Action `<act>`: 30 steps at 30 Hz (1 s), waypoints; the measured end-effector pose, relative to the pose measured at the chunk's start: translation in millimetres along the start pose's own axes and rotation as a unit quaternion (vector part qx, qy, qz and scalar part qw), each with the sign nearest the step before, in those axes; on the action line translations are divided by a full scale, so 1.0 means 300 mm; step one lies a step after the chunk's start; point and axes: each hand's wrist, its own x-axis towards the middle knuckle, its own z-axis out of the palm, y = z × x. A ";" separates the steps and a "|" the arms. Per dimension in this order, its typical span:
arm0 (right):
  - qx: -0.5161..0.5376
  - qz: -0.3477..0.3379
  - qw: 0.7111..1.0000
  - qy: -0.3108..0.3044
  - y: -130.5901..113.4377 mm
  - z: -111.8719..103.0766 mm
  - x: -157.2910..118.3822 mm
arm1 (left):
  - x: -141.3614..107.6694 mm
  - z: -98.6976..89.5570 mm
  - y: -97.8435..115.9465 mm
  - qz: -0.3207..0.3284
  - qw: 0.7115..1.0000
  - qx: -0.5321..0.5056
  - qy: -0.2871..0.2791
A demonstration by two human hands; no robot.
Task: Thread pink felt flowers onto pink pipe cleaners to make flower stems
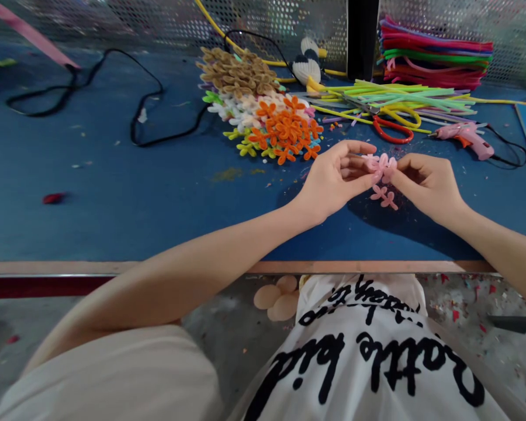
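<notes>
A pink fuzzy flower-shaped piece (383, 164) is pinched between thumb and fingertips by the left hand (333, 178) and the right hand (429, 184), each grip being nearly closed. It is held above the blue bench (114, 193), between its front edge and the red-handled scissors (392, 130). Just below, two small pink flowers (384, 197) are seen. Behind, room is limited by yellow and green fuzzy stems (394, 96) and, to the right, a pink glue gun (467, 139). To the left of the orange fuzzy flowers (286, 130), a broad open surface is crossed by a black cord (135, 114).
</notes>
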 end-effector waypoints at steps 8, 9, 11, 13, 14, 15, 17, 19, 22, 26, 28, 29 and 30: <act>0.060 0.026 0.996 -0.059 -0.013 0.005 -0.001 | -0.020 0.009 0.031 0.012 1.000 0.026 -0.006; 0.080 0.035 0.994 -0.070 -0.009 0.005 0.000 | -0.024 0.008 0.038 0.024 0.999 0.038 -0.011; 0.122 0.057 0.986 -0.093 0.001 0.006 0.003 | -0.034 0.006 0.049 0.048 0.996 0.064 -0.026; 0.156 0.071 0.979 -0.108 0.007 0.007 0.005 | -0.040 0.002 0.052 0.079 0.991 0.098 -0.048; 0.165 0.074 0.978 -0.108 0.008 0.007 0.005 | -0.041 -0.001 0.050 0.097 0.987 0.117 -0.054; 0.165 0.074 0.978 -0.101 0.007 0.007 0.005 | -0.040 -0.003 0.045 0.114 0.983 0.135 -0.056; 0.133 0.063 0.987 -0.069 -0.002 0.006 0.003 | -0.034 -0.008 0.027 0.138 0.976 0.163 -0.044; 0.074 0.039 0.996 -0.025 -0.013 0.006 0.000 | -0.022 -0.012 0.005 0.137 0.975 0.175 -0.028; 0.023 0.018 1.000 0.009 -0.025 0.007 -0.004 | -0.004 -0.016 -0.021 0.094 0.981 0.167 -0.031; 0.036 0.028 0.999 -0.011 -0.029 0.008 -0.005 | 0.010 -0.019 -0.023 0.041 0.986 0.155 -0.048; 0.069 0.049 0.996 -0.032 -0.029 0.007 -0.003 | 0.013 -0.020 -0.014 0.050 0.983 0.169 -0.056; 0.095 0.065 0.992 -0.048 -0.028 0.006 -0.001 | 0.015 -0.021 -0.009 0.061 0.981 0.176 -0.059; 0.125 0.082 0.987 -0.063 -0.027 0.006 0.002 | 0.016 -0.021 -0.004 0.074 0.979 0.182 -0.062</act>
